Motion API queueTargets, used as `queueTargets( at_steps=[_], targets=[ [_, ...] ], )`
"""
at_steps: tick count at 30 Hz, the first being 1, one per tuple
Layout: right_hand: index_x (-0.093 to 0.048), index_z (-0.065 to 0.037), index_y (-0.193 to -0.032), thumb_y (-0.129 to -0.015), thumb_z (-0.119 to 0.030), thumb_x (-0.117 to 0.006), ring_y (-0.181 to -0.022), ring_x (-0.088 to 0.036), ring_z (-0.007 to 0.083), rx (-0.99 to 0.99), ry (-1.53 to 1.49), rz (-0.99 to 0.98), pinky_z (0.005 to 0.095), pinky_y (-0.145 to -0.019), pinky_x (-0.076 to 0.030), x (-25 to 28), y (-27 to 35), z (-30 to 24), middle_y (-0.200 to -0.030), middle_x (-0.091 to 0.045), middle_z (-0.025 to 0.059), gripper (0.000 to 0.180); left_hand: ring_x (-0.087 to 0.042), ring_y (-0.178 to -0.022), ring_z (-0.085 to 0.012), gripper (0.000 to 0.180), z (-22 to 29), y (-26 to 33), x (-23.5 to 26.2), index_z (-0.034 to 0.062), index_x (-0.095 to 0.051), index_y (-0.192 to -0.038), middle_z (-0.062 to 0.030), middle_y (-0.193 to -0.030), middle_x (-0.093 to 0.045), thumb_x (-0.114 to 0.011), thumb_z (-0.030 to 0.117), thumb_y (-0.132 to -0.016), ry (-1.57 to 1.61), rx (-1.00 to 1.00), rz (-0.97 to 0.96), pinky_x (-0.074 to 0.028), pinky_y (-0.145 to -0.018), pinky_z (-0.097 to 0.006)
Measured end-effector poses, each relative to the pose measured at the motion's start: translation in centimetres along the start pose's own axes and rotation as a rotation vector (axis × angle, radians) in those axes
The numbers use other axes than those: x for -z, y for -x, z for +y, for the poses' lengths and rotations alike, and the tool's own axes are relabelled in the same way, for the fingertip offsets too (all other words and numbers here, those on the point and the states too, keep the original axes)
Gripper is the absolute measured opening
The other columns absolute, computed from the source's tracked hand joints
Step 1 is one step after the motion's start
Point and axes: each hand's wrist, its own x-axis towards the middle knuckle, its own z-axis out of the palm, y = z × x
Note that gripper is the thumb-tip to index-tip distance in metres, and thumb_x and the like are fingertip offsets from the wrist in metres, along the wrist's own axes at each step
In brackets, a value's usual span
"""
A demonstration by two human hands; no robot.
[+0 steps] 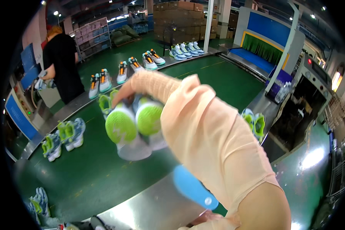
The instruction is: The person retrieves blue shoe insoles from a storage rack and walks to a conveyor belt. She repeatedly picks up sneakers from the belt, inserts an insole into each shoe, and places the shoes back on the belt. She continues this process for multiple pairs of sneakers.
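Note:
A pair of sneakers (121, 129) with bright green and white soles hangs over the green belt, soles turned toward me. My right hand (128, 90) grips them from above, its arm in a peach sleeve crossing from the lower right; the shoes hide part of the fingers. A blue shoehorn (188, 184) with a hole at one end shows below that forearm, over the metal edge (153, 203). Close to the holed end, at the lower rim, is my left hand (207, 217). Its fingers are mostly cut off, so whether it touches the shoehorn is unclear.
Blue-green sneakers (71, 134) stand on the belt (92, 168) at left, others (255, 122) at right. Grey-orange sneakers (99, 82) and blue-white ones (186, 51) line the far ledge. Beyond it a person in black (61, 63) works. A machine with a green curtain (260, 48) stands back right.

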Motion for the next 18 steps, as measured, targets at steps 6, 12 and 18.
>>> queueTargets(
  at_steps=[6,12,18],
  targets=[
    [-0.066,-0.001,-0.093,-0.067,-0.058,-0.064,-0.075,-0.064,0.0254,-0.246,0.57,0.401,0.0371,-0.07,-0.051,11.1,-8.1,7.8,-0.09,-0.065,0.015,0.063,-0.053,-0.088,-0.0226,0.012,4.3,-4.0,-3.6,0.0012,-0.057,-0.087,-0.0134,-0.101,-0.054,-0.05,0.001,-0.078,0.048,-0.278,-0.325,-0.047,-0.068,-0.03],
    [-0.062,-0.001,-0.091,-0.071,-0.052,-0.063,-0.087,-0.06,0.0318,-0.185,0.432,0.795,0.0398,-0.076,-0.049,8.0,-23.3,21.6,-0.089,-0.063,0.018,0.055,-0.053,-0.094,-0.0249,0.022,5.1,-3.8,-3.3,0.0012,-0.053,-0.103,-0.0153,-0.105,-0.054,-0.049,0.009,-0.083,0.331,0.784,-0.301,-0.048,-0.074,-0.033],
    [-0.055,-0.004,-0.107,-0.076,-0.018,-0.063,-0.106,-0.048,0.0331,0.064,0.151,1.126,0.0392,-0.093,-0.038,-5.7,-22.3,21.8,-0.108,-0.053,0.0184,0.036,-0.053,-0.1,-0.0272,0.035,5.0,-4.4,-3.6,0.0012,-0.049,-0.119,-0.0171,-0.109,-0.053,-0.048,0.018,-0.088,0.633,1.183,-0.253,-0.049,-0.08,-0.035]
  ],
)
